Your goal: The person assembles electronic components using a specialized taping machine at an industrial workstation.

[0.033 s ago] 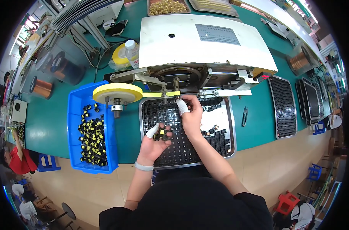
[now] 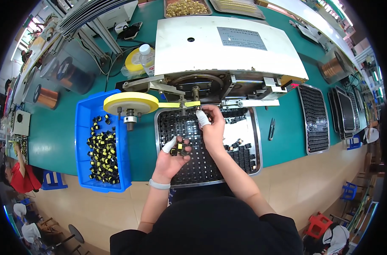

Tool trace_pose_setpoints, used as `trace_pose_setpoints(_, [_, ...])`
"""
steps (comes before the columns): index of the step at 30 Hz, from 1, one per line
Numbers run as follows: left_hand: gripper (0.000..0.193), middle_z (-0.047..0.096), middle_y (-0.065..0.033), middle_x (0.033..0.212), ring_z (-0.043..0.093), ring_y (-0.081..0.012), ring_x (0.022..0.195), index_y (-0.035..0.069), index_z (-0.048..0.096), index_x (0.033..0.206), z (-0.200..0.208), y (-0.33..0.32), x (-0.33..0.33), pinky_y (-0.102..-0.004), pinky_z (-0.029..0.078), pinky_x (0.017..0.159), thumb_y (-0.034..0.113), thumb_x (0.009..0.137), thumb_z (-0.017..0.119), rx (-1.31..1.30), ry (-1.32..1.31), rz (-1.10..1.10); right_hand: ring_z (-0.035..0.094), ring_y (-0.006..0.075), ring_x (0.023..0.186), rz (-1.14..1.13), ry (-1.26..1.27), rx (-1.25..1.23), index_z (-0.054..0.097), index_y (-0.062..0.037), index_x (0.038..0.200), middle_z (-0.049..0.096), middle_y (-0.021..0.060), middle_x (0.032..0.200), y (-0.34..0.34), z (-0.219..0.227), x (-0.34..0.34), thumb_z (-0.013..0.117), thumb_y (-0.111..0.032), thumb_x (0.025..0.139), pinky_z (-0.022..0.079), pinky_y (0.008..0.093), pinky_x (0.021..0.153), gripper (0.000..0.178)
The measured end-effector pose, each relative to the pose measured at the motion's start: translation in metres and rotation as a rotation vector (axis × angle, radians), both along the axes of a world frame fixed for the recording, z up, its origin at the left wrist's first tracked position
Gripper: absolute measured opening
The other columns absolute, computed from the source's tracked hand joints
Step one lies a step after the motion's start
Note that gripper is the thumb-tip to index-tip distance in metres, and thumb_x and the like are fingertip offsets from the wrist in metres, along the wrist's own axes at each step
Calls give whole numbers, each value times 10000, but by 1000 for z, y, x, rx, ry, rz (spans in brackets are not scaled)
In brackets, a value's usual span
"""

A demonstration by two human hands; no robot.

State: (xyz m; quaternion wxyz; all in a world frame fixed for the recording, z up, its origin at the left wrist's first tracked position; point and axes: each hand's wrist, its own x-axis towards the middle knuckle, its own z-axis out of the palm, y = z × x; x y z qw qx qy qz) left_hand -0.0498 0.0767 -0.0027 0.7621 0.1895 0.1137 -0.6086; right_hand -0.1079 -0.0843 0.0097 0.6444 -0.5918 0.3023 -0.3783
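Note:
My left hand (image 2: 171, 159), palm up over the metal tray (image 2: 258, 140), cradles several small black bobbins (image 2: 180, 147) with yellow tape round them. A white cover sits on its thumb. My right hand (image 2: 212, 127) is raised to the spindle (image 2: 196, 94) of the white machine (image 2: 193, 51), its fingers pinched at the end of the yellow tape strip (image 2: 170, 105). What those fingers grip is too small and partly covered to name. One of its digits also wears a white cover. The strip runs from a yellow tape roll (image 2: 129, 103) on the left.
A blue bin (image 2: 79, 148) on the left holds many taped bobbins. Rows of black parts fill much of the tray below my hands. Small snips (image 2: 271, 129) lie to its right, and another tray of black parts (image 2: 314, 119) stands farther right. A plastic bottle (image 2: 146, 59) stands beside the machine.

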Motion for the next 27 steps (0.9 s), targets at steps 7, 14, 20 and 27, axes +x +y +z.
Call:
trace_pose_setpoints(7, [208,577,-69,1027,551,-202,906,108,588,1044,2,-2,5,-313,463,691,290,971,520,26,-19,12,563,125,810,301,96,540,473,27,1259,609,129,1067,-6,10,-30,579,9,886,454,237,664,388])
trace_pose_setpoints(14, [281,600,-64,1108,592,-198,938,89,594,1126,0,-25,18,-330,490,719,310,969,518,17,-112,-27,640,172,851,365,103,423,478,51,1240,633,154,1082,-9,9,-50,480,0,941,502,261,729,303])
trace_pose_setpoints(20, [363,604,-65,1165,597,-179,941,89,572,1231,4,-64,26,-320,503,727,336,984,477,-6,-223,-90,539,82,540,308,280,87,582,-1,1149,658,77,822,-8,15,-69,590,-88,925,421,219,497,240])
trace_pose_setpoints(27, [318,598,-62,1083,579,-172,887,87,550,1183,11,-93,24,-283,484,663,331,992,480,-102,-242,-50,523,81,536,220,435,71,512,6,1122,639,92,846,-8,25,-80,580,-68,925,410,207,477,221])
